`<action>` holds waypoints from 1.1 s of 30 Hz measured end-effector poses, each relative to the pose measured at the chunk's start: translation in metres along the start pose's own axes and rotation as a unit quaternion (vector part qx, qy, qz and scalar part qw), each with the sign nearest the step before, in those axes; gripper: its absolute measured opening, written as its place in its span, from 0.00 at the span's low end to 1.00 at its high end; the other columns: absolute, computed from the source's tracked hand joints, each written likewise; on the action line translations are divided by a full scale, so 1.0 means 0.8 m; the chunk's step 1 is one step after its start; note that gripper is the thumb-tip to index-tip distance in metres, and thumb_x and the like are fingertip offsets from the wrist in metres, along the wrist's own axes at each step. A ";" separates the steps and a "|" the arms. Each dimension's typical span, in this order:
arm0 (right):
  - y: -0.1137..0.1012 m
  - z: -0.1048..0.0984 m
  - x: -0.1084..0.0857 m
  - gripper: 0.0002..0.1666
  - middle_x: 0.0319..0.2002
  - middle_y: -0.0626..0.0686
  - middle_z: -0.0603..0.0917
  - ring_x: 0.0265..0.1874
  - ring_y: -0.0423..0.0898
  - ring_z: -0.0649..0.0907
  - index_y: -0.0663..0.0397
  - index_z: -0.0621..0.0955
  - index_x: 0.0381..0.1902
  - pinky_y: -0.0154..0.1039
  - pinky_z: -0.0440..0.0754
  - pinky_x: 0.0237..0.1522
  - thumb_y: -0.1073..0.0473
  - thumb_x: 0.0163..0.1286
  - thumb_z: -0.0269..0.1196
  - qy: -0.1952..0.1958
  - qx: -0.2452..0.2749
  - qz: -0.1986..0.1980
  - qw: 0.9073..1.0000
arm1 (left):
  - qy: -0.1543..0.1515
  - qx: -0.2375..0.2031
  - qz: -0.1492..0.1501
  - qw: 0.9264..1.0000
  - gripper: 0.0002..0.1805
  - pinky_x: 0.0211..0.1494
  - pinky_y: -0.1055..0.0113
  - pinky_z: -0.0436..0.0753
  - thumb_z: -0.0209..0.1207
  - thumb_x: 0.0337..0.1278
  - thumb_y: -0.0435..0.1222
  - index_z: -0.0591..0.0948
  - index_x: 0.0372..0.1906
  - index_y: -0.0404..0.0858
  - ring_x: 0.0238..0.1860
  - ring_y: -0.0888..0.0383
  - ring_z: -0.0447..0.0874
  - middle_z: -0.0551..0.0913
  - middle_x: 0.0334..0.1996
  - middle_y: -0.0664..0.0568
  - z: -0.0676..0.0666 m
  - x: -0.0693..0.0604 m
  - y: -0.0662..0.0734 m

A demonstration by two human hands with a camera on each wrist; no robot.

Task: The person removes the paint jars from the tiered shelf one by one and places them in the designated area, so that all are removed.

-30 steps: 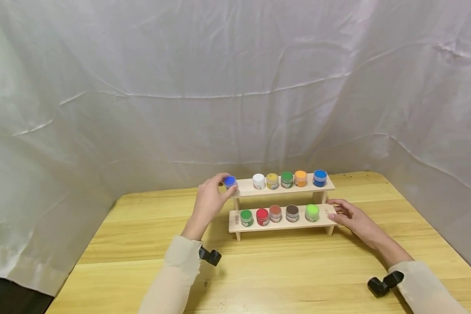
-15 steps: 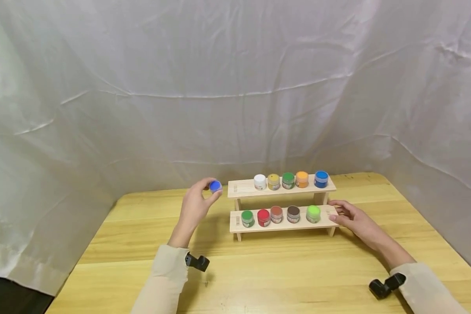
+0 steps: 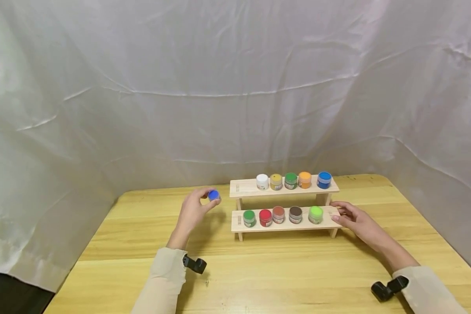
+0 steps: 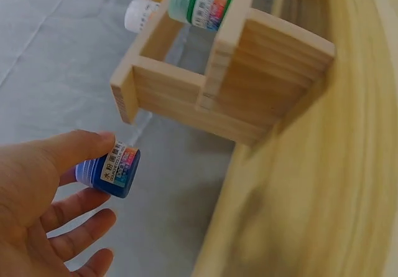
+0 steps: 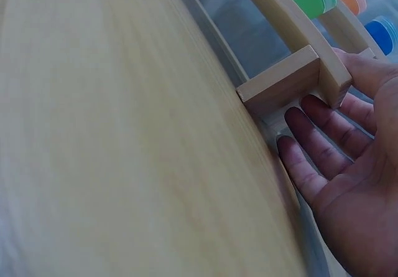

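My left hand (image 3: 191, 212) pinches a small paint jar with a blue lid (image 3: 213, 195) between thumb and fingers, off the left end of a two-tier wooden rack (image 3: 246, 187). The left wrist view has the blue paint jar (image 4: 118, 170) tilted, its printed label showing, apart from the rack's end. At the rack's right end, my right hand (image 3: 360, 225) holds the lower shelf, thumb over the top edge. Lower fingers (image 5: 320, 137) reach under the shelf's end in the right wrist view. White (image 3: 262, 182), yellow, green, orange and blue jars stand on the upper shelf.
Along the lower shelf stand green (image 3: 249, 218), red (image 3: 265, 217), reddish-brown, dark brown and lime-green (image 3: 315, 214) jars. The rack rests on a wooden table (image 3: 267, 270). A grey cloth (image 3: 204, 122) hangs behind and at both sides.
My left hand has carried the blue paint jar off the upper shelf's left end, leftward and then slightly down. The right hand stays at the rack's right end.
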State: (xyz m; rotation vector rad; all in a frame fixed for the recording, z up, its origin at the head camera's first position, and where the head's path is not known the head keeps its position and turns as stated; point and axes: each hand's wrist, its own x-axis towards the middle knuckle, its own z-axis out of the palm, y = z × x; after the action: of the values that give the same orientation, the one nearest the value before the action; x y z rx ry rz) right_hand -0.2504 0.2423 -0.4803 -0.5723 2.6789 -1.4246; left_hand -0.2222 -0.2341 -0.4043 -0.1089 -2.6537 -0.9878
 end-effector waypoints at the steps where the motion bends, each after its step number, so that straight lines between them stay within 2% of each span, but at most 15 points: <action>1: 0.000 0.000 0.000 0.31 0.52 0.61 0.77 0.47 0.43 0.77 0.59 0.67 0.69 0.25 0.74 0.45 0.50 0.75 0.58 0.000 -0.001 -0.001 1.000 | -0.004 0.000 -0.001 1.000 0.25 0.57 0.47 0.74 0.70 0.55 0.45 0.82 0.56 0.39 0.53 0.47 0.78 0.82 0.50 0.45 0.001 0.000 -0.003; 10: -0.002 -0.001 -0.004 0.32 0.52 0.62 0.76 0.46 0.42 0.77 0.60 0.66 0.70 0.25 0.74 0.45 0.51 0.75 0.57 -0.001 0.004 0.005 1.000 | -0.048 -0.020 0.002 0.999 0.25 0.56 0.51 0.77 0.69 0.56 0.43 0.81 0.58 0.40 0.51 0.48 0.79 0.83 0.50 0.48 0.014 -0.001 -0.027; 18: 0.001 -0.003 -0.002 0.32 0.55 0.62 0.75 0.47 0.41 0.75 0.59 0.64 0.71 0.25 0.74 0.45 0.51 0.75 0.57 -0.009 0.013 0.004 1.000 | -0.069 -0.004 -0.003 0.998 0.25 0.55 0.51 0.78 0.68 0.56 0.40 0.80 0.59 0.41 0.50 0.49 0.80 0.83 0.48 0.50 0.024 -0.004 -0.043; 27: 0.006 0.000 0.001 0.32 0.55 0.62 0.74 0.50 0.46 0.74 0.58 0.65 0.70 0.27 0.73 0.46 0.50 0.75 0.57 -0.006 0.014 -0.001 1.000 | -0.112 -0.005 -0.013 0.994 0.28 0.57 0.50 0.79 0.68 0.56 0.43 0.79 0.62 0.40 0.50 0.46 0.83 0.81 0.55 0.44 0.035 -0.006 -0.050; 33: 0.006 0.001 0.001 0.32 0.56 0.62 0.75 0.53 0.50 0.74 0.57 0.66 0.70 0.29 0.74 0.47 0.48 0.75 0.57 -0.007 0.012 0.004 1.000 | -0.128 0.002 -0.009 0.992 0.27 0.56 0.52 0.80 0.68 0.57 0.43 0.79 0.61 0.40 0.49 0.47 0.83 0.82 0.54 0.44 0.038 -0.008 -0.049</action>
State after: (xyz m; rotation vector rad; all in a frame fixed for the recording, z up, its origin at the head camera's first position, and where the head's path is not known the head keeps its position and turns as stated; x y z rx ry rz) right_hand -0.2525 0.2435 -0.4846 -0.5673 2.6461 -1.4424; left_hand -0.2312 -0.2442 -0.4525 -0.2255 -2.8923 -1.0374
